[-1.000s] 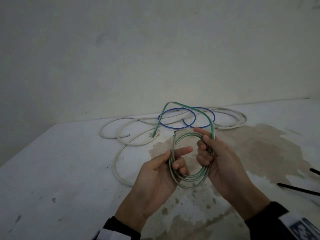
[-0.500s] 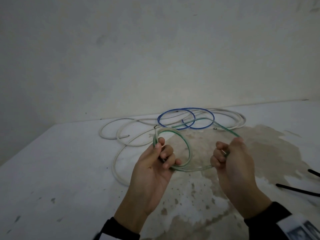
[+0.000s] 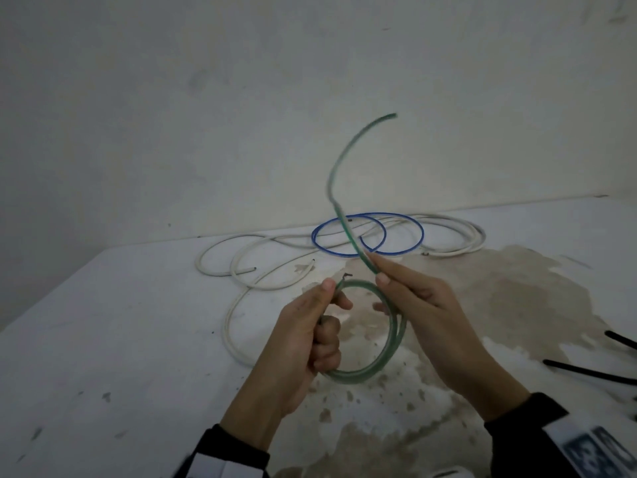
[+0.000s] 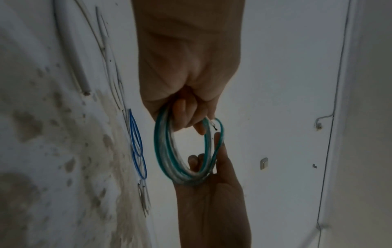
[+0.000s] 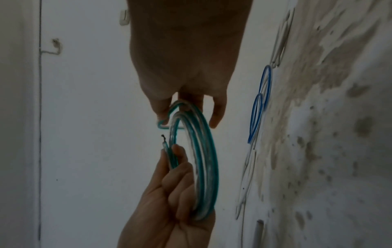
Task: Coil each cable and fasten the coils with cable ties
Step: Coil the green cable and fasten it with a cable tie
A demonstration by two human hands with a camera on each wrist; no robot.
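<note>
A green cable (image 3: 393,339) is wound into a small coil of a few loops, held above the white table (image 3: 120,339). My left hand (image 3: 332,298) grips the coil's left side, the bare wire end sticking up by its thumb. My right hand (image 3: 379,270) pinches the cable at the coil's top right. From there the free tail curves up into the air, blurred. The left wrist view shows the coil (image 4: 163,151) in my left hand (image 4: 186,117). The right wrist view shows the coil (image 5: 203,151) under my right hand (image 5: 191,104).
A blue cable (image 3: 368,232) lies in two loops at the back of the table, over a long loose white cable (image 3: 241,267). Black cable ties (image 3: 586,370) lie at the right edge. A brown stain covers the table's right half. A wall stands behind.
The green cable's tail, which lay on the table by the blue cable, has swung up into the air. My right hand moved left and up to the coil's top.
</note>
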